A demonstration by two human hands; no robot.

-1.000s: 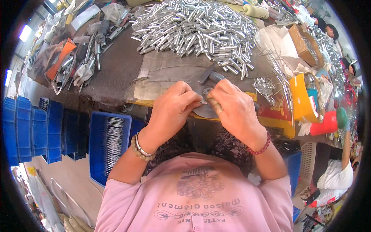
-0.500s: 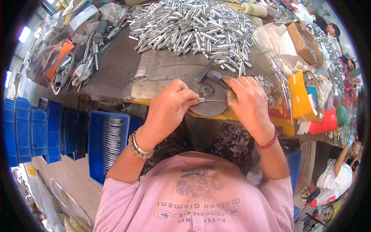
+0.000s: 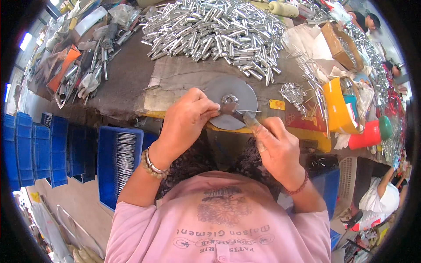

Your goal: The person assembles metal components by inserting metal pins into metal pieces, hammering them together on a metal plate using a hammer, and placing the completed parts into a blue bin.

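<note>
My left hand (image 3: 186, 120) is closed, thumb and fingertips pinching a thin metal rod (image 3: 255, 111) at its left end. That rod lies crosswise, low over a round grey metal disc (image 3: 245, 91) at the bench's front edge. My right hand (image 3: 280, 147) is wrapped round the handle of a hammer (image 3: 251, 121), which reaches in to the rod from the right. The hammer's head is hard to make out against the disc's middle, where a rough metal lump (image 3: 229, 100) sits.
A large heap of short metal tubes (image 3: 215, 35) covers the back of the bench (image 3: 127, 83). Small metal parts (image 3: 293, 95) and a yellow container (image 3: 337, 105) lie to the right. At left stands a blue bin (image 3: 104, 175) of rods. Another person (image 3: 381, 197) is at far right.
My right hand has come down and toward me, swinging the hammer from the disc's far side to the rod. My left hand has shifted slightly left, still pinching the rod.
</note>
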